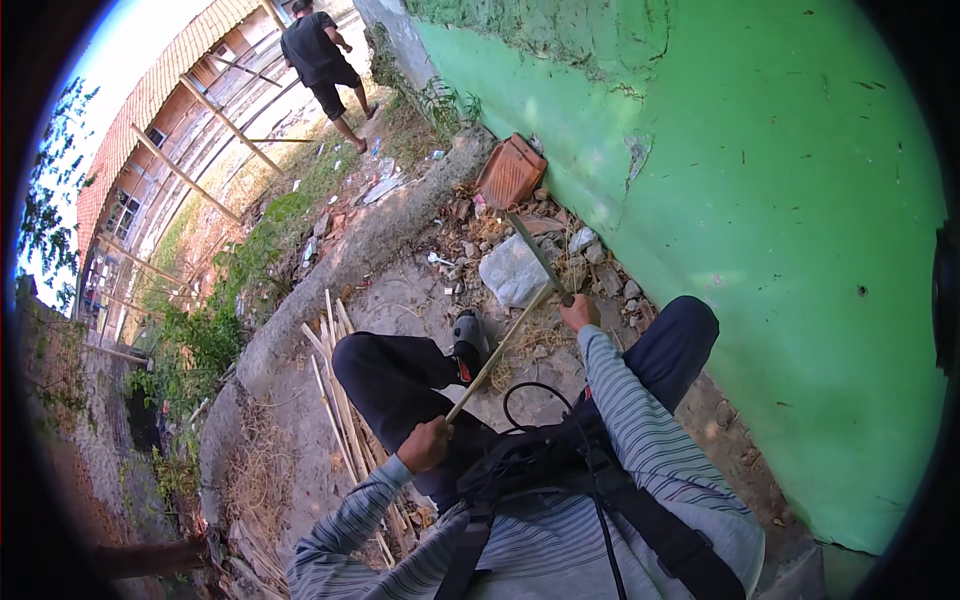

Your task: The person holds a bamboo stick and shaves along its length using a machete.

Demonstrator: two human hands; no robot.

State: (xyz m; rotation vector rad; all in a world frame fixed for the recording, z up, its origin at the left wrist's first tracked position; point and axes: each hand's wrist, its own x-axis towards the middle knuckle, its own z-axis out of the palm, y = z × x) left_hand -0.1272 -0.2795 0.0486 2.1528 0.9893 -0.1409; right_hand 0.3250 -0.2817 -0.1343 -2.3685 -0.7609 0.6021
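My left hand (425, 446) is closed around the lower end of a long pale strip (505, 347), which looks like split bamboo or wood. The strip slants up and right across my lap. My right hand (580, 313) grips the handle of a machete (536, 251), its long dark blade pointing up and left. The strip's far end meets the blade near the handle; whether they touch I cannot tell. Beyond them lies a large whitish stone (508, 275), partly behind the blade.
More pale strips (340, 412) lie on the ground by my left knee. A green wall (780, 250) stands close on my right, with rubble and an orange roof tile (513, 170) at its foot. A low concrete ridge (335, 268) curves along the left. Farther off, a person (318, 62) walks.
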